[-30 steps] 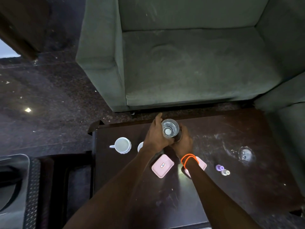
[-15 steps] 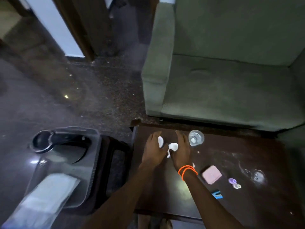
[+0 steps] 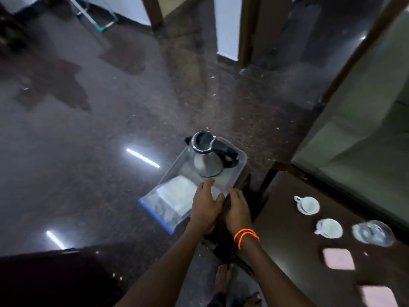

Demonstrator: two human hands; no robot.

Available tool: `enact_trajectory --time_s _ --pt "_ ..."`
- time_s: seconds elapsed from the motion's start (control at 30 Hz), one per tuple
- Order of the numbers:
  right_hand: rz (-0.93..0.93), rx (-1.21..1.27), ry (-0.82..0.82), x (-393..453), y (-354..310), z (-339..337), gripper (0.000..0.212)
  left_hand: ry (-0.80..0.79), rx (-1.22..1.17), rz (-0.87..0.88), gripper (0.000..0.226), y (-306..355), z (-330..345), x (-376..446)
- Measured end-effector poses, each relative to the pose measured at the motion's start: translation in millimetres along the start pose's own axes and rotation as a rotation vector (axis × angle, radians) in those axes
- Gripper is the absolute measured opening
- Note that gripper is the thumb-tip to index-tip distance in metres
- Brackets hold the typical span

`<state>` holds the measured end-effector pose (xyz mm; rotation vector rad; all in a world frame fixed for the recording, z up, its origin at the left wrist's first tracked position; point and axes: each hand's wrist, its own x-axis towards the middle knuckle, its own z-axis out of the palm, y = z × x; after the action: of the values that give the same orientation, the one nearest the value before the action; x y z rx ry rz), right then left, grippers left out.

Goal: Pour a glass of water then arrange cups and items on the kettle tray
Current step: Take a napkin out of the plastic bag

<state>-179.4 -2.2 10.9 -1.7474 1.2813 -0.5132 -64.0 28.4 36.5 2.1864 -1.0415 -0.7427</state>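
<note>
Both hands rest on the near end of the kettle tray [image 3: 232, 171], left hand [image 3: 204, 206] spread flat and open, right hand [image 3: 238, 209] curled over its corner; whether that grip is clamped I cannot tell. The kettle [image 3: 207, 158] stands at twelve o'clock. The cups [image 3: 308, 204] wait on the worktop [image 3: 298, 262] at three o'clock, well apart, nearer the right hand.

A green sofa [image 3: 363, 120] is sitting right of the dark table [image 3: 294, 260]. Two pink pads [image 3: 338, 258] are lying on the table's near side. Beyond the table, light streaks [image 3: 142, 158] are glinting on the floor [image 3: 88, 120].
</note>
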Motion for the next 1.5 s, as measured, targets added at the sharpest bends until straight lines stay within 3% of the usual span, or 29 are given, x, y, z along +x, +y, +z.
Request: enact_trajectory --time_s 0.17,0.33,0.53,0.73,0.83,0.93,1.03,1.23,1.33,1.4,1.5 --pt "-0.117 -0.144 -0.301 -3.0 -23.2 79.5 0.060 0.131 -0.023 -0.130 0.045 -63.7 -47.4 -1.6" --pt "-0.183 -0.342 -0.387 -7.0 -27.4 128.8 0.069 0.239 -0.019 -0.216 0.031 -110.5 -73.8 -6.9" --pt "-0.195 -0.287 -0.273 9.3 -42.3 125.1 0.043 0.316 -0.071 -0.196 0.028 -125.5 -97.9 -2.0" --pt "-0.180 -0.044 -0.045 41.7 -76.3 74.8 0.049 0.537 -0.178 -0.223 0.023 -91.2 -118.8 12.7" --pt "-0.179 0.007 -0.002 51.8 -97.1 39.4 0.050 0.597 -0.399 -0.369 0.034 -55.4 -121.9 21.4" --pt "-0.219 0.025 0.003 49.5 -114.4 6.3 0.051 0.420 -0.839 -0.526 0.042 -8.1 -126.7 27.4" --pt "-0.228 0.057 0.009 40.0 -124.6 -22.5 0.049 0.270 -1.017 -0.466 0.028 32.8 -128.8 31.1" --pt "-0.203 0.150 -0.072 20.4 -127.6 -78.1 0.043 0.109 -0.843 -0.331 0.019 94.2 -127.3 21.6" --pt "-0.052 0.357 -0.401 19.2 -126.6 -116.2 0.061 0.064 -0.751 -0.252 0.011 116.3 -124.4 11.1" --pt "0.001 0.569 -0.514 17.5 -130.2 -141.4 0.068 -0.017 -0.705 -0.206 0.007 131.2 -119.2 3.6" --pt "0.066 0.725 -0.405 16.5 -140.3 -166.1 0.058 -0.129 -0.648 -0.159 0.016 154.9 -108.0 -6.1"
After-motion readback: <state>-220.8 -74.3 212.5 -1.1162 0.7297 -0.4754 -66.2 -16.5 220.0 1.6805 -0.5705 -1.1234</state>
